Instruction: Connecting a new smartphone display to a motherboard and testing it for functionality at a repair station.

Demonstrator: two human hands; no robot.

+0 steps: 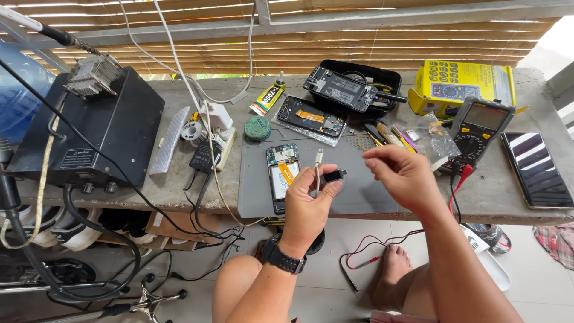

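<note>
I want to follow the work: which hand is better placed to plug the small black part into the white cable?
Probably the left hand: it already pinches the small black adapter right beside the white cable end. The right hand hovers apart, seemingly empty.

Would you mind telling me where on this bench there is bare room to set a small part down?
The grey mat is bare right of the opened phone, under both hands. Bare concrete also lies between the multimeter and the dark-screened phone. Crowded: the tools and bags behind the mat, and the cables by the black box.
</note>
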